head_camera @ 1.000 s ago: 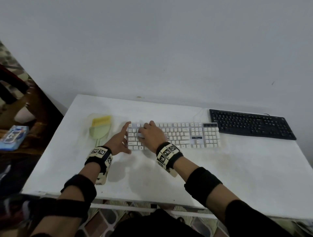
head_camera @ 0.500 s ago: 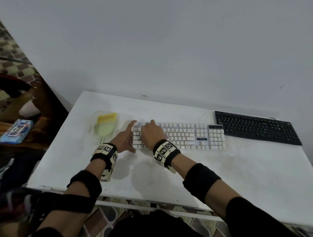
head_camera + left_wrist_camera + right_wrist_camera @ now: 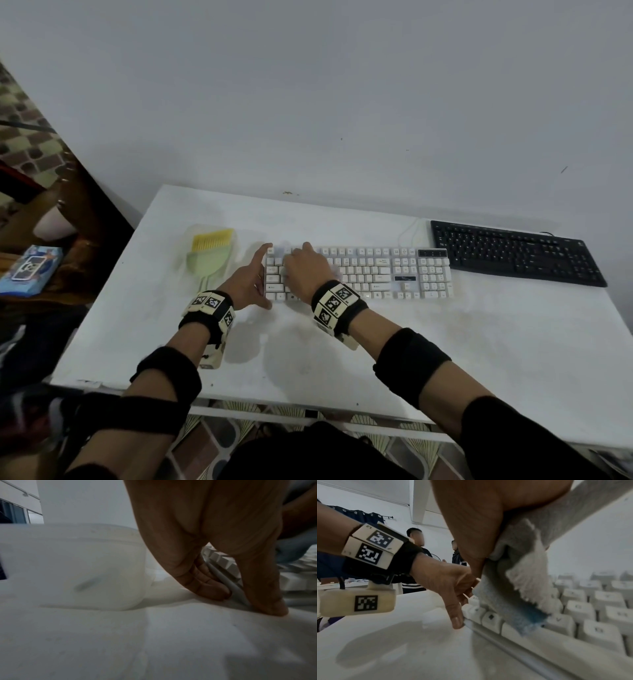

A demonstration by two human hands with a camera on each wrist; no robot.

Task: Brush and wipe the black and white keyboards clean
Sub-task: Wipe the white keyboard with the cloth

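while the right hand (image 3: 306, 270) bunches a grey cloth (image 3: 518, 582) over the white keyboard (image 3: 376, 274)'s left keys, the left hand (image 3: 248, 282)'s straight fingers (image 3: 205, 586) brace its end on the bench (image 3: 445, 342). wiping is underway; next, probably sweep rightward toward the black keyboard (image 3: 513, 251), with open room nearer.

Brush (image 3: 209, 255) left of keyboards (image 3: 376, 272)
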